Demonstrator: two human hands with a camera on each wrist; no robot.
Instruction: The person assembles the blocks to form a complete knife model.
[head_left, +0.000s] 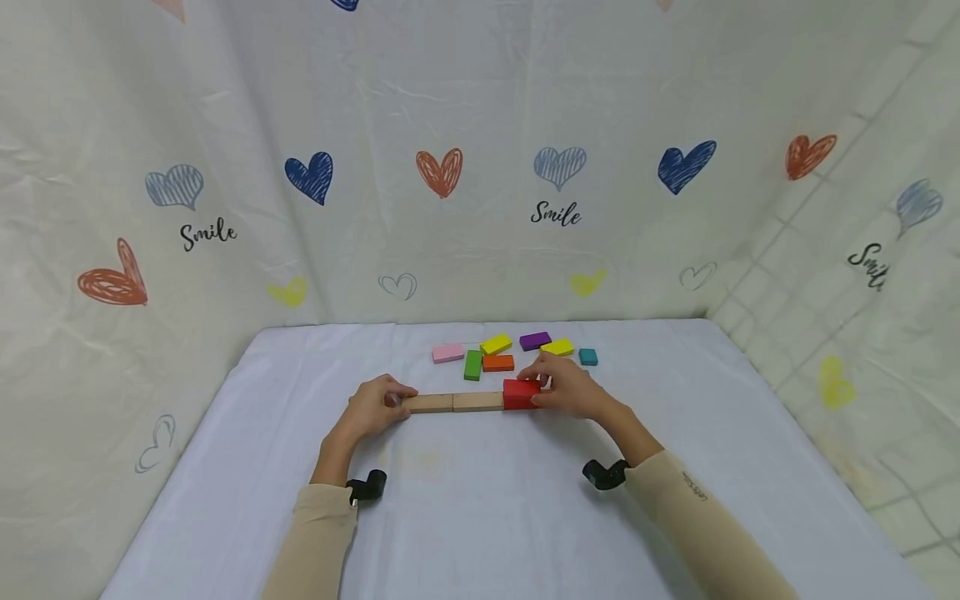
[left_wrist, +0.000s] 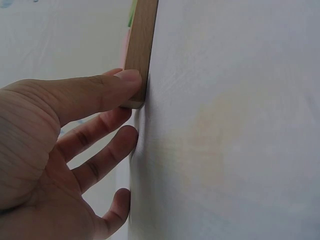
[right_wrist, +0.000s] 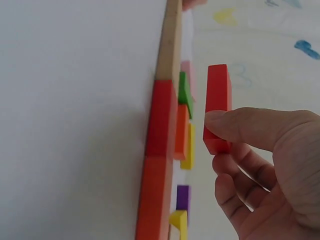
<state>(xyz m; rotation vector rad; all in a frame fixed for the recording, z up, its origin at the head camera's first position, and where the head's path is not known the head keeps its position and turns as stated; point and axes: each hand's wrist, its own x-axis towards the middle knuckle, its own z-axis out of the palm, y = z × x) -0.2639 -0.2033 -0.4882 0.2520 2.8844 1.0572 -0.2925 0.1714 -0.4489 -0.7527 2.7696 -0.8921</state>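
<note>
My left hand (head_left: 375,406) pinches the left end of a plain wooden block (head_left: 429,404), thumb on the near side and fingers behind. A second wooden block (head_left: 477,402) continues the row end to end. After it come a red block (right_wrist: 161,120) and an orange-red block (right_wrist: 154,197), seen in the right wrist view. My right hand (head_left: 573,389) pinches another red block (right_wrist: 218,90) between thumb and fingers. In the right wrist view that block hangs apart from the row, over its red part; in the head view it overlaps the row.
Behind the row lie loose coloured blocks: pink (head_left: 447,353), green (head_left: 472,365), orange (head_left: 498,363), purple (head_left: 536,341), teal (head_left: 588,357) and two yellow ones, one a yellow block (head_left: 496,344) near the middle. A white cloth (head_left: 465,517) covers the table; a heart-printed curtain (head_left: 487,250) hangs behind.
</note>
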